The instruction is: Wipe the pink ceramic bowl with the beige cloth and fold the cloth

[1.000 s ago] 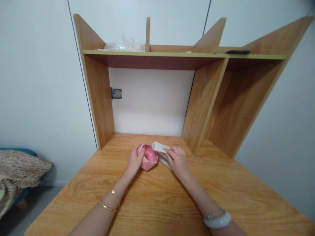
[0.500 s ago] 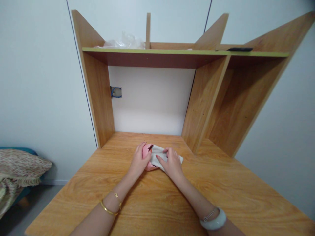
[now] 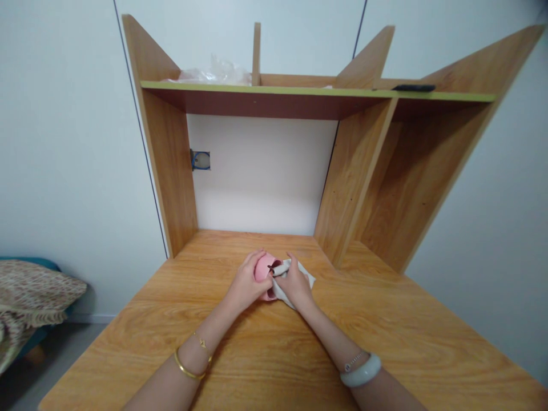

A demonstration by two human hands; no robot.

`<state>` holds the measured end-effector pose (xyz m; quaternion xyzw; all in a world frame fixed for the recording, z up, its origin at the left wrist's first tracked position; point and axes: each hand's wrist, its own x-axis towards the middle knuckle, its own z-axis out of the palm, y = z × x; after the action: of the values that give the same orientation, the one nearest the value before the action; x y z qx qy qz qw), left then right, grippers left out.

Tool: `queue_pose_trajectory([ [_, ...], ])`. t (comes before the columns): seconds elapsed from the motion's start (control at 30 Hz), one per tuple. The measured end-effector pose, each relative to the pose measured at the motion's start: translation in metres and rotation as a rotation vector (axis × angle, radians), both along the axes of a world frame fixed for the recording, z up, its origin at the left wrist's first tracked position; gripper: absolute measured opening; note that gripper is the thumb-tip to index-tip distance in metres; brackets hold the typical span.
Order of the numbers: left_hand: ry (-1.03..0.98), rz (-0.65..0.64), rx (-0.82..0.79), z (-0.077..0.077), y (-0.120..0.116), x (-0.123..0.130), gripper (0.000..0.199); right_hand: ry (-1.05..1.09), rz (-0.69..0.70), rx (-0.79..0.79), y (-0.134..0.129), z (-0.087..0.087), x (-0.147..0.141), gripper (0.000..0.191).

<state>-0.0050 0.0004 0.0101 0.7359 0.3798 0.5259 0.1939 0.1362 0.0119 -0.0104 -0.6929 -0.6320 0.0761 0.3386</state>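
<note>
A small pink case with a dark opening on its right side rests on the wooden desk. My left hand is wrapped round it from the left, thumb at the opening. A pale grey cloth lies against the opening and spreads out to the right. My right hand pinches a folded part of this cloth between thumb and fingers, close to my left thumb. A small dark piece shows at the case's opening; what it is I cannot make out.
Behind the hands stands a wooden shelf unit on the desk. Its upper shelf holds a clear plastic bag and a flat black object. A patterned cloth lies on something blue at the far left.
The pink case and my left hand have shifted slightly right. My right hand has closed on the cloth, which is now bunched and folded near the opening.
</note>
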Motion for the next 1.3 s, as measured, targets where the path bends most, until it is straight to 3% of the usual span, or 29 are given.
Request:
queue_pose_trajectory([
  [0.2, 0.035, -0.044, -0.033, 0.003, -0.002, -0.002, 0.046, -0.136, 0.016, 0.264, -0.004, 0.010, 0.001, 0.060],
  [0.37, 0.066, -0.081, -0.007, 0.003, -0.003, -0.005, 0.046, -0.095, 0.049, 0.172, -0.001, 0.003, 0.005, 0.062],
  [0.53, 0.071, -0.081, 0.011, 0.001, -0.003, -0.007, 0.043, 0.099, 0.232, 0.174, 0.007, -0.009, 0.007, 0.057],
  [0.6, 0.033, -0.063, 0.008, -0.003, 0.001, -0.008, 0.047, 0.159, 0.267, 0.212, 0.008, -0.012, 0.007, 0.059],
  [0.77, -0.146, -0.070, -0.117, -0.019, 0.012, -0.008, 0.070, 0.279, 0.209, 0.206, 0.008, -0.014, 0.010, 0.063],
  [0.87, -0.232, -0.166, -0.197, -0.024, 0.014, -0.005, 0.080, 0.384, 0.188, 0.220, 0.008, -0.014, 0.010, 0.064],
  [1.0, -0.204, -0.374, -0.271, -0.024, 0.007, -0.002, 0.083, 0.544, 0.153, 0.293, 0.011, -0.015, 0.010, 0.067],
  [1.17, -0.127, -0.320, -0.254, -0.021, 0.001, -0.001, 0.068, 0.670, 0.257, 0.396, 0.014, -0.020, 0.012, 0.069],
  [1.3, -0.042, -0.239, -0.237, -0.016, 0.001, -0.005, 0.064, 0.603, 0.235, 0.324, 0.014, -0.022, 0.013, 0.069],
])
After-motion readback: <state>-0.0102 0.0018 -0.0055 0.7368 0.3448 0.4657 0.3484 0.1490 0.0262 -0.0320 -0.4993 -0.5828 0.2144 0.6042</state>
